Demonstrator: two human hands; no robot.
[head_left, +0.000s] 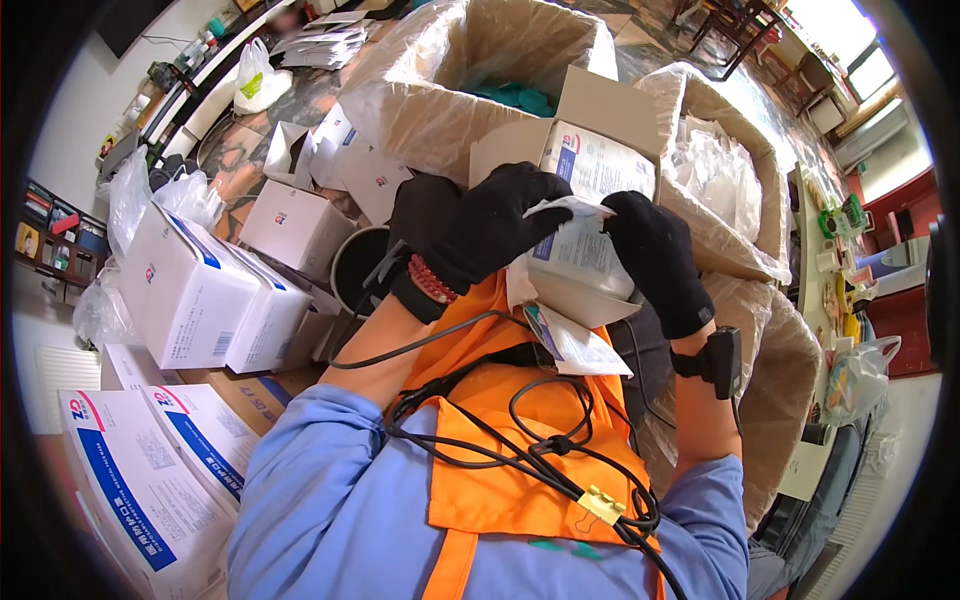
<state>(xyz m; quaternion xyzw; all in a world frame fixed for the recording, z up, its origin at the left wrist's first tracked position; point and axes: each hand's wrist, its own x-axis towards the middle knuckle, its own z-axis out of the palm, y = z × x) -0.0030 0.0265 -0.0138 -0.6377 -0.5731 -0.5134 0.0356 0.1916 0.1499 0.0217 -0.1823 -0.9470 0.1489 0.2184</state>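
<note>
My left hand (490, 220), in a black knit glove with a red bead bracelet at the wrist, pinches the left top edge of a thin white packet (572, 240) with blue print. The gloved right hand (655, 255) grips the same packet by its right top edge. Directly behind it an open cardboard box (605, 100) holds a stack of similar white packets (600, 160). Another white and blue packet (578, 345) lies on my orange apron (500, 400), just below the hands. Fingertips are partly hidden by the packet's folds.
Large plastic-lined cartons stand ahead (420, 110) and right, one holding clear wrappers (715, 175). White printed boxes (180, 290) are stacked at left, beside a dark round bin (360, 265). Black cables (530, 445) with a yellow binder clip (600, 505) lie over my front.
</note>
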